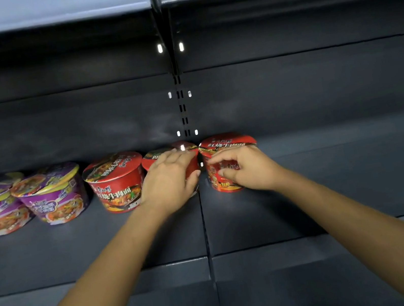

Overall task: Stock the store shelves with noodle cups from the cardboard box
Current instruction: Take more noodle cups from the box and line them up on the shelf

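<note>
Red noodle cup (155, 158) is mostly hidden by left hand (170, 180) gripping it; right hand (249, 169) grips neighbouring cup (226, 143).

You can read 红烧牛肉面 on the side of the red noodle cup (117, 185) left of centre, and upside down on the lid of the right red cup (226, 144). Print on the purple cups (53, 196) is too blurred.

Left hand (171, 182) hides most of middle red cup (154, 158); right hand (246, 169), front of rightmost red cup (226, 142).
</note>
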{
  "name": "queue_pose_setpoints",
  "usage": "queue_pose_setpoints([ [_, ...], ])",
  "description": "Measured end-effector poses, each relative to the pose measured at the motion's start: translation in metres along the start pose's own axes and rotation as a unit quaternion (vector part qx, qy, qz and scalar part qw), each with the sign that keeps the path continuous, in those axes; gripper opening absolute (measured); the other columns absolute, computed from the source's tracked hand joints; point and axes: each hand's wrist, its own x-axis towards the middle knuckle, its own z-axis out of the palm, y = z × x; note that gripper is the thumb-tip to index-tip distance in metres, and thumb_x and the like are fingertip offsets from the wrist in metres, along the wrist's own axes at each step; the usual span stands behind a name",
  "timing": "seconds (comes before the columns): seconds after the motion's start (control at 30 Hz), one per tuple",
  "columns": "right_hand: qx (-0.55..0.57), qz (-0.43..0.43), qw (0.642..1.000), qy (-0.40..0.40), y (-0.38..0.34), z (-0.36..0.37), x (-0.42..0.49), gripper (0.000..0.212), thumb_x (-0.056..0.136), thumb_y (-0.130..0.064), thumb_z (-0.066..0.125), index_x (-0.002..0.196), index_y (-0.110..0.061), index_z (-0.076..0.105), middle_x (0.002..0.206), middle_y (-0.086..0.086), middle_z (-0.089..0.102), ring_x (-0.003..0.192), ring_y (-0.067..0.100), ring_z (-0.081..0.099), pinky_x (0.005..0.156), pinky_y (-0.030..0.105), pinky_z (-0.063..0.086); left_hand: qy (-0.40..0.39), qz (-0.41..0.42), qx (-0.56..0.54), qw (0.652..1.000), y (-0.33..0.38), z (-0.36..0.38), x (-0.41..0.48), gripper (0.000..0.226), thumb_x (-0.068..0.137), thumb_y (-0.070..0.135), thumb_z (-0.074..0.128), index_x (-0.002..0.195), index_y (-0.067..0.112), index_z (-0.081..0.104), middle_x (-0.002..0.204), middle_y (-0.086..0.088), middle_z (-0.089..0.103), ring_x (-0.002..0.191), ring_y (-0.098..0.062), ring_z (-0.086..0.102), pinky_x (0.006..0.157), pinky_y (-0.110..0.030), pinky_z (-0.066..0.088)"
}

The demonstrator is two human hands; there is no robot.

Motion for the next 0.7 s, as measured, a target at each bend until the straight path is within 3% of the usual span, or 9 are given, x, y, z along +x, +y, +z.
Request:
queue_pose_setpoints([
  [0.2, -0.003, -0.026, 0.999, 0.041, -0.031, 0.020, -0.008, 0.031, 0.086, -0.009, 0.064, 0.116, -0.015, 0.068, 0.117, 0.001, 0.066, 0.105, 0.018, 0.059, 0.085, 0.014, 0.038, -0.010, -0.014, -0.003, 1.000, -0.015, -0.014, -0.035, 0.046, 0.091, 0.031, 0.054, 0.135, 0.018, 0.050, 0.134, -0.003, 0.055, 0.130, -0.024, 0.041, 0.108, -0.037, 0.034],
  [0.33, -0.003, -0.036, 0.999, 0.017, -0.062, 0.033, -0.010, 0.030, 0.088, -0.012, 0.063, 0.116, -0.020, 0.068, 0.111, -0.009, 0.065, 0.084, -0.009, 0.053, 0.071, 0.003, 0.032, -0.010, -0.019, -0.011, 1.000, -0.031, -0.036, -0.063, 0.044, 0.090, 0.028, 0.055, 0.133, 0.017, 0.052, 0.130, -0.004, 0.058, 0.130, -0.025, 0.042, 0.106, -0.041, 0.037],
  [0.47, 0.008, -0.022, 1.000, 0.007, -0.103, 0.052, -0.011, 0.030, 0.089, -0.015, 0.062, 0.117, -0.023, 0.067, 0.119, -0.006, 0.066, 0.086, -0.010, 0.054, 0.075, 0.010, 0.036, -0.012, -0.013, -0.011, 1.000, -0.053, -0.065, -0.100, 0.041, 0.089, 0.026, 0.055, 0.130, 0.017, 0.055, 0.125, -0.003, 0.061, 0.121, -0.025, 0.050, 0.102, -0.035, 0.039],
  [0.53, 0.018, -0.022, 1.000, 0.000, -0.128, 0.069, -0.017, 0.031, 0.089, -0.015, 0.062, 0.118, -0.024, 0.067, 0.119, -0.001, 0.067, 0.099, 0.006, 0.060, 0.084, 0.018, 0.040, -0.019, -0.016, -0.010, 1.000, -0.065, -0.080, -0.123, 0.041, 0.089, 0.026, 0.055, 0.129, 0.017, 0.056, 0.124, -0.004, 0.062, 0.116, -0.026, 0.053, 0.098, -0.035, 0.042],
  [0.7, 0.044, -0.050, 0.997, -0.046, -0.188, 0.109, -0.038, 0.033, 0.089, -0.015, 0.063, 0.121, -0.021, 0.064, 0.126, -0.006, 0.062, 0.120, 0.008, 0.052, 0.099, 0.016, 0.033, -0.062, -0.030, -0.001, 0.998, -0.091, -0.108, -0.182, 0.044, 0.093, 0.029, 0.052, 0.135, 0.021, 0.049, 0.129, -0.006, 0.059, 0.120, -0.026, 0.050, 0.097, -0.035, 0.040],
])
